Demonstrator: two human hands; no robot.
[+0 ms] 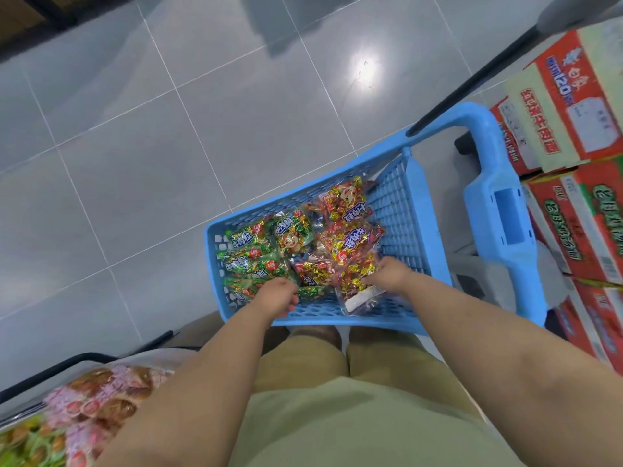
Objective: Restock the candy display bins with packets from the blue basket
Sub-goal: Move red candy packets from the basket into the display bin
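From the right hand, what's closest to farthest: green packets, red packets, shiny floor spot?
1. red packets: under the right hand, touching.
2. green packets: left side of the blue basket.
3. shiny floor spot: far ahead, beyond the basket.

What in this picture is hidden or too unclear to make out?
Head view:
- Left hand and right hand: fingertips hidden behind the knuckles, so their hold on the packets is unclear.
- Display bin: blurred, cut off by the lower left edge, forearm across it.
- Cartons: cut off by the right edge.
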